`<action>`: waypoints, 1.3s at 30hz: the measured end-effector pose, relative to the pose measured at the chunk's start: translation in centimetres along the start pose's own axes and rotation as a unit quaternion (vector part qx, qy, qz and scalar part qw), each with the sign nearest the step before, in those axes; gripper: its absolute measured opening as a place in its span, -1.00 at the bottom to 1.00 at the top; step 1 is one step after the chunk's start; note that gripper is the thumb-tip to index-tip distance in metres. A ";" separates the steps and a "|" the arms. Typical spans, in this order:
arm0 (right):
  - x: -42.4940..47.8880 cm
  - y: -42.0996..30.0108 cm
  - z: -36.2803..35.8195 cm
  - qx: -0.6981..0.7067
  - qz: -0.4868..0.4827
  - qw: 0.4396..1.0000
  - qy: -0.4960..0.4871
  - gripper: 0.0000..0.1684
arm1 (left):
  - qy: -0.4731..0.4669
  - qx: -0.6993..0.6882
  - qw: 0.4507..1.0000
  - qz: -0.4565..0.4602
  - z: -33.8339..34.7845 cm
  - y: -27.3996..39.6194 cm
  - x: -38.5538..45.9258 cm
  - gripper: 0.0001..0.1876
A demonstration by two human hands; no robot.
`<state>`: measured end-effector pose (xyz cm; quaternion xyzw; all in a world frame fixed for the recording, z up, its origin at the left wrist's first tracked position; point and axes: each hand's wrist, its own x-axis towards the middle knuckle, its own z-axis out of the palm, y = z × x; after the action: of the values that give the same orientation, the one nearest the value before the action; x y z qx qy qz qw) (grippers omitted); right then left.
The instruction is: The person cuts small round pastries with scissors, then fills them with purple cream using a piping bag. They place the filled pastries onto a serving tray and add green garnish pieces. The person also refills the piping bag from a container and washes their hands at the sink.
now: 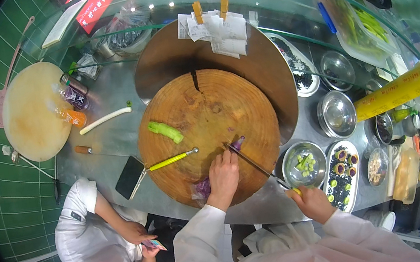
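Observation:
My right hand grips the yellow handle of a long thin knife, whose blade slants up and left over the round wooden chopping block. Near the blade's tip a small purple piece lies on the wood. Beside the blade rests my left hand, fingers bent; whether it holds anything under the fingertips is hidden. A purple item in clear plastic lies just left of my left wrist. On the block's left part are a notched green vegetable piece and a yellow-handled melon baller.
Right of the block stand a steel bowl of green pieces and a white oval plate with filled cups. A phone lies at left, near a co-worker. A curved metal guard with clipped paper slips rises behind.

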<state>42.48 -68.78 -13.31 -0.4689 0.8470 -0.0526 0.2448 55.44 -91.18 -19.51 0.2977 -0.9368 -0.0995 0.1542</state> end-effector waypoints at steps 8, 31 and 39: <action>-0.4 -0.3 0.1 0.045 0.010 0.999 0.001 -0.71 | 0.014 0.009 1.000 0.002 0.2 -0.2 -0.1 -0.94; -5.1 5.2 -2.5 0.145 0.094 0.979 0.111 -0.59 | -0.034 -0.115 0.978 -0.169 -1.4 0.3 1.4 -0.69; 5.2 3.0 -2.1 0.080 0.036 0.975 0.204 -0.60 | 0.094 -0.370 0.895 -0.230 -4.3 -0.6 -2.1 -0.73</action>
<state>36.90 -71.68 -14.33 -0.3964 0.8884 -0.2060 0.1059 58.89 -90.78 -16.18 0.4343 -0.7186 -0.4436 0.3135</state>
